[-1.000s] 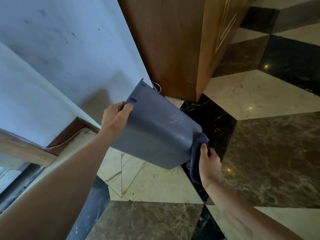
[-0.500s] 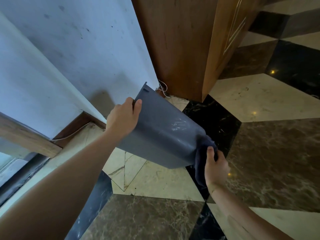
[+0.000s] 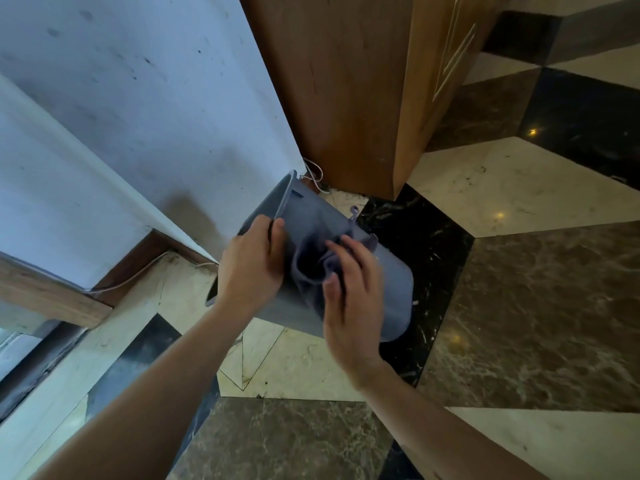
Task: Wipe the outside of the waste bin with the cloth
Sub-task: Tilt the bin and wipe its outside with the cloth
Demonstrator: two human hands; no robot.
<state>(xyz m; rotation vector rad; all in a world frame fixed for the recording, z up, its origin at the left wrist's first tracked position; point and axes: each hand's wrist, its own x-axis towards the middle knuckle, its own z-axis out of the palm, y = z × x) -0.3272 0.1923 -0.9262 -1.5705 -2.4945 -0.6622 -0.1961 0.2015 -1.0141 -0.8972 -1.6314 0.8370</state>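
A grey plastic waste bin (image 3: pixel 393 289) is held tilted above the floor, its open rim toward the wall and its base toward the lower right. My left hand (image 3: pixel 251 268) grips the bin's rim, fingers curled over the edge. A dark blue-grey cloth (image 3: pixel 311 261) lies bunched on the bin's upper side wall. My right hand (image 3: pixel 349 299) presses the cloth against that wall, fingers spread over it. The bin's inside is hidden.
A white, scuffed wall (image 3: pixel 156 98) rises to the left with a wooden skirting (image 3: pixel 138 258) and a thin cable along it. A wooden cabinet (image 3: pixel 353 84) stands just behind the bin. The floor (image 3: pixel 540 306) is glossy marble in cream, brown and black tiles.
My right hand has carried the cloth from the bin's base up onto its side wall, close to my left hand. The bin has turned a little, showing its rim.
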